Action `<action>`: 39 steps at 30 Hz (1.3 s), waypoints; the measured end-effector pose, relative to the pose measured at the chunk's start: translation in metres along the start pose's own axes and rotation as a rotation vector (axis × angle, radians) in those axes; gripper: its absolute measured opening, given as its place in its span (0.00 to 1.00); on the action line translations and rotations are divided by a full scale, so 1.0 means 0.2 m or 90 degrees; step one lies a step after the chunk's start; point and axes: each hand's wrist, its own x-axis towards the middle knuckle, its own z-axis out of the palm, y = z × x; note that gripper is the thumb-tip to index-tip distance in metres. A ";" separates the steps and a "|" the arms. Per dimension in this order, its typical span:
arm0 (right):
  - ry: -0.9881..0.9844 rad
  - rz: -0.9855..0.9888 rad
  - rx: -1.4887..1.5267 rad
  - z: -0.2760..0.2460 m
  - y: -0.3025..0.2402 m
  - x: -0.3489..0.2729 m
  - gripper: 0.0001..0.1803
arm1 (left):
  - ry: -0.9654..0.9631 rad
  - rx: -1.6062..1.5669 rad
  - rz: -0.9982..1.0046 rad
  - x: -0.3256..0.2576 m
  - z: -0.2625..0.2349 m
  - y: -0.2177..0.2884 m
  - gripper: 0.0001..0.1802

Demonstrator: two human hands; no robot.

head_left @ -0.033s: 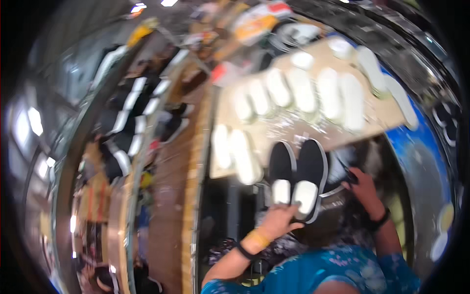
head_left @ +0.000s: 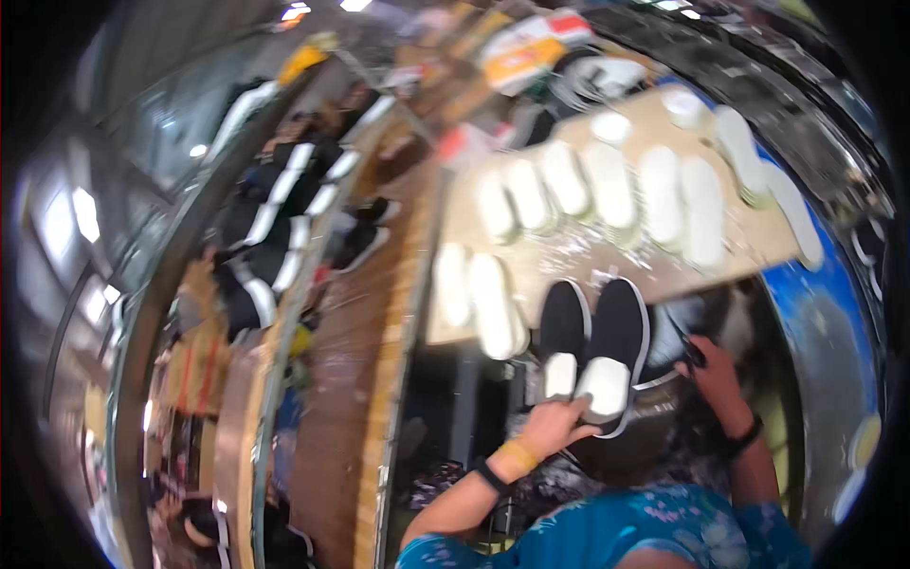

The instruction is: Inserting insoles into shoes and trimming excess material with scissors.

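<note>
Shoes: pair of black slip-ons [head_left: 595,327], white insoles, at the near edge of the board [head_left: 578,251].
Left hand [head_left: 550,427]: fingers closed on the heel ends.
Right hand [head_left: 711,372]: beside the pair; grip unclear.
Handling: likely light, soft uppers, stiffer soles; hold at heels.
Nearby: white soles [head_left: 607,185] in rows.

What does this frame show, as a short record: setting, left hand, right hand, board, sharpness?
setting: cluttered workshop, seen from above
left hand: at the heel end of a pair of black slip-on shoes
right hand: lower right of the shoes, on a dark thing, unclear
board: wooden, carrying rows of white soles
sharpness: blurred
</note>
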 end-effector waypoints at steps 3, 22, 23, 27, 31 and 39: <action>-0.032 -0.010 0.004 -0.03 -0.08 -0.02 0.22 | 0.176 0.093 0.057 -0.01 -0.12 0.07 0.22; -0.181 0.113 0.291 0.03 -0.35 -0.06 0.29 | 0.467 0.847 -0.605 -1.53 -2.87 0.50 0.26; -0.172 0.069 0.260 0.04 -0.28 -0.07 0.29 | 0.461 0.795 -0.668 -1.62 -2.88 0.45 0.24; -0.182 0.112 0.293 -0.02 -0.25 -0.13 0.30 | 0.520 0.906 -0.766 -1.53 -2.74 0.32 0.16; -0.194 0.176 0.285 -0.04 -0.21 -0.15 0.29 | 0.613 0.724 -0.132 -0.79 -2.37 0.13 0.11; -0.127 -0.012 0.141 -0.12 -0.17 0.11 0.31 | -0.062 -0.171 0.048 0.35 -0.78 0.14 0.14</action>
